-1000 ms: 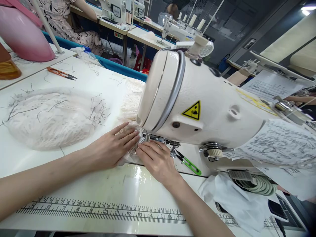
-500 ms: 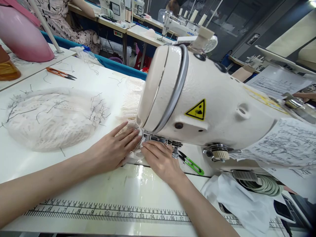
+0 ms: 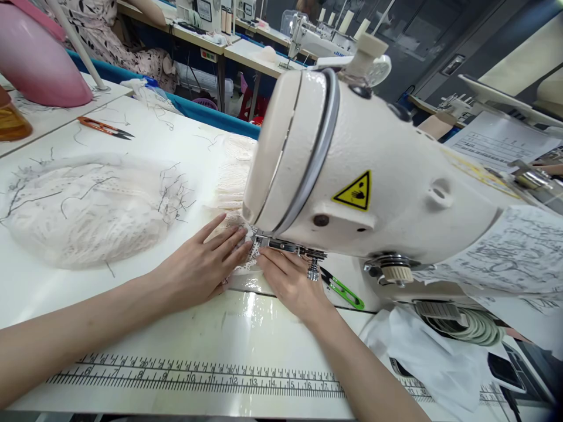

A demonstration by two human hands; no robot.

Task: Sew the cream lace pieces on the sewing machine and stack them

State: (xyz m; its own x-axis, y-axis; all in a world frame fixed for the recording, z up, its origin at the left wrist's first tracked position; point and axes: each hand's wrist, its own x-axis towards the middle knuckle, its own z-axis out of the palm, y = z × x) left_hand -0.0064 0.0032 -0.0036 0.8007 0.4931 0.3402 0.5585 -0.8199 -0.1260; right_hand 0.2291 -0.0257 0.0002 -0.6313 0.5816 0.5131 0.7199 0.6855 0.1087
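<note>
Cream lace fabric (image 3: 233, 181) lies on the sewing table, running under the head of the white sewing machine (image 3: 396, 170). My left hand (image 3: 206, 264) rests flat on it, fingers stretched toward the presser foot (image 3: 257, 239). On the other side of the foot, my right hand (image 3: 290, 278) has its fingers together at the lace edge, pinching it; the thumb is hidden. Part of that hand is behind a metal attachment (image 3: 313, 258). Close to its wrist lie green thread snips (image 3: 347, 293).
A gathered lace piece (image 3: 88, 211) with loose dark threads lies left. Orange snips (image 3: 103, 126) are behind it, near a pink rounded object (image 3: 41, 58). White cloth (image 3: 431, 357) and a phone (image 3: 505, 372) sit right. A ruler strip (image 3: 197, 378) runs along the front. A co-worker (image 3: 101, 29) sits beyond.
My right hand has shifted slightly right and up, away from my left fingers. The left hand stays nearly in place on the lace. The whole view has moved a little.
</note>
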